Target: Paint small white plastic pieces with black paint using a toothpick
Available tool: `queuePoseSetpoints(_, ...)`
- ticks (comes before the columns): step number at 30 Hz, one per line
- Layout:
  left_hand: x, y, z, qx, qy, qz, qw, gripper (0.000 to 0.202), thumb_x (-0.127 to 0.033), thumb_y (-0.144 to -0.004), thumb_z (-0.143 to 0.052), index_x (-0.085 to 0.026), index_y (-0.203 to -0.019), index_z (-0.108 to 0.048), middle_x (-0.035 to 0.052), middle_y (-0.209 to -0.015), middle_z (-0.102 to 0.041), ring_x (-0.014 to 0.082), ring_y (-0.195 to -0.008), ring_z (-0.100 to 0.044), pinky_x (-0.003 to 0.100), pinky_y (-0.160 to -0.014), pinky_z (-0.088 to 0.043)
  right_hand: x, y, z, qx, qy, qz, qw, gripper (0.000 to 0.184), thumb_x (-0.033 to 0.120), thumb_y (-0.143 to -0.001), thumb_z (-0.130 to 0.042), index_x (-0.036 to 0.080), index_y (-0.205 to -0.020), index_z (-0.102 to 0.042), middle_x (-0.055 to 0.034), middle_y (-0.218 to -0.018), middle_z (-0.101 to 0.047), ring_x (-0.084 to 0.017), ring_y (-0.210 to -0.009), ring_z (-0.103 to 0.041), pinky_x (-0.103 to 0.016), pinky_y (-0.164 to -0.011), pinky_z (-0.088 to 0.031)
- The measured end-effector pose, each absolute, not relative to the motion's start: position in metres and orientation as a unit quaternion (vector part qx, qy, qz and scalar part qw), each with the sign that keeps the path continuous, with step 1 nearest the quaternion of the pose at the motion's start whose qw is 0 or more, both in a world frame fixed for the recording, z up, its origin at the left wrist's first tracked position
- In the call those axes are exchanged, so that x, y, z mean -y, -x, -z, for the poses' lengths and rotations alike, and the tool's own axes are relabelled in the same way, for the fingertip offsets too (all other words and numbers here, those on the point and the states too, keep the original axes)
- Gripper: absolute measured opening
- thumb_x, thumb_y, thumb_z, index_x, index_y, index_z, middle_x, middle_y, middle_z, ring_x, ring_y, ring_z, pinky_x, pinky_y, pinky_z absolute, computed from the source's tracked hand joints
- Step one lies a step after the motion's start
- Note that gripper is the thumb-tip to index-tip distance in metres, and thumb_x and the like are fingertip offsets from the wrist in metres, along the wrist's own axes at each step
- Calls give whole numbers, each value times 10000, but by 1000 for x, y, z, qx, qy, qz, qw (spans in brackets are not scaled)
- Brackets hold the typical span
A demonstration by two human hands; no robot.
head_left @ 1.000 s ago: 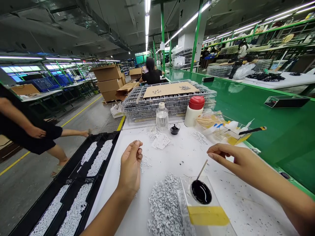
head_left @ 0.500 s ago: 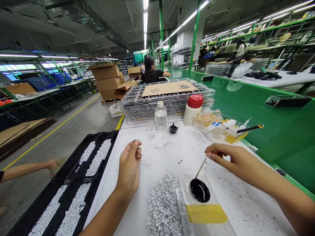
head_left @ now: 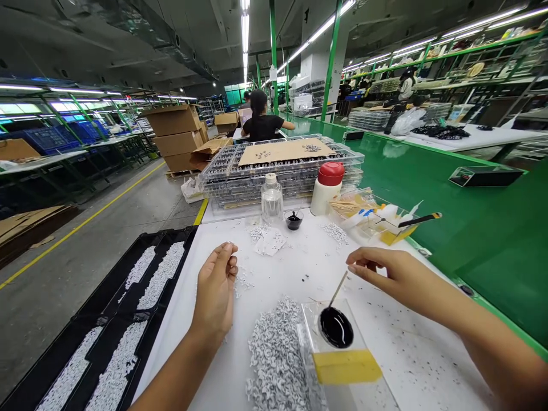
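Note:
My left hand (head_left: 216,285) hovers over the white table (head_left: 299,268), fingers pinched together on a tiny white piece. My right hand (head_left: 387,277) pinches the top of a thin stick (head_left: 338,290) whose tip dips into a pool of black paint (head_left: 336,327) on a clear plastic sheet with a yellow tape strip (head_left: 346,366). Between my arms lies a heap of small white parts (head_left: 274,354).
Black trays of white parts (head_left: 128,308) sit to the left. Beyond are a clear bottle (head_left: 272,200), a small black paint dish (head_left: 293,219), a red-capped bottle (head_left: 327,187) and stacked clear trays (head_left: 278,171). A green conveyor (head_left: 449,217) runs along the right. A seated person (head_left: 261,123) works further off.
A person walking along the aisle at left has left the view. My right hand has moved down onto the stick. My left hand barely moved.

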State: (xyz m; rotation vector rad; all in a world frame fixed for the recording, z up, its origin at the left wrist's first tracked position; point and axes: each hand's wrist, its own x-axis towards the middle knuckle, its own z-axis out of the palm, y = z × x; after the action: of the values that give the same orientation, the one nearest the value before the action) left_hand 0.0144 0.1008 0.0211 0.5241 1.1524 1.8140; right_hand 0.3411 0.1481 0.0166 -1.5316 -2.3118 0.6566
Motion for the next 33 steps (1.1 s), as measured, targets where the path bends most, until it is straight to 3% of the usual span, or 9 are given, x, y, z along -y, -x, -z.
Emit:
queuePoseSetpoints(9,-102,-16,-20,-460,-213,-739,444,378,-334,-663,-982,-145,-887,-744,2,-895,-688,68,-703,-558,122,-578,-487,-144,-343,-26,804,532,-231,130,342,501,-1052,-578,180,-1057,-696,-35,-992,-709,-164,-865,-672,-366,-827,-582)
queuePoseSetpoints(18,-105,-21,-21,-473,-210,-742,426,84,-106,-843,-781,-126,-827,-701,-1,-861,-663,56,-663,-548,110,-542,-469,-142,-347,-35,816,510,-264,71,314,467,-1027,-639,163,-968,-694,-13,-911,-703,-158,-834,-674,-369,-836,-582)
queuePoseSetpoints(23,-106,-23,-25,-489,-214,-740,409,123,-41,-913,-682,-121,-819,-686,8,-891,-640,50,-660,-540,115,-529,-470,-140,-351,-36,825,487,-286,19,268,419,-1013,-669,161,-948,-694,2,-868,-693,-144,-778,-655,-337,-782,-568)
queuePoseSetpoints(29,-103,-23,-26,-498,-223,-740,393,128,-28,-889,-709,-126,-809,-692,20,-952,-634,50,-701,-546,112,-546,-494,-141,-367,-40,821,510,-253,-50,199,356,-1012,-672,165,-962,-698,-2,-902,-704,-143,-791,-658,-333,-783,-568)
queuePoseSetpoints(33,-104,-26,-23,-503,-229,-735,393,128,-37,-865,-725,-136,-791,-692,23,-960,-627,59,-709,-542,117,-543,-500,-137,-375,-39,814,503,-255,-142,184,343,-961,-746,163,-966,-707,4,-894,-707,-142,-790,-669,-331,-777,-583)
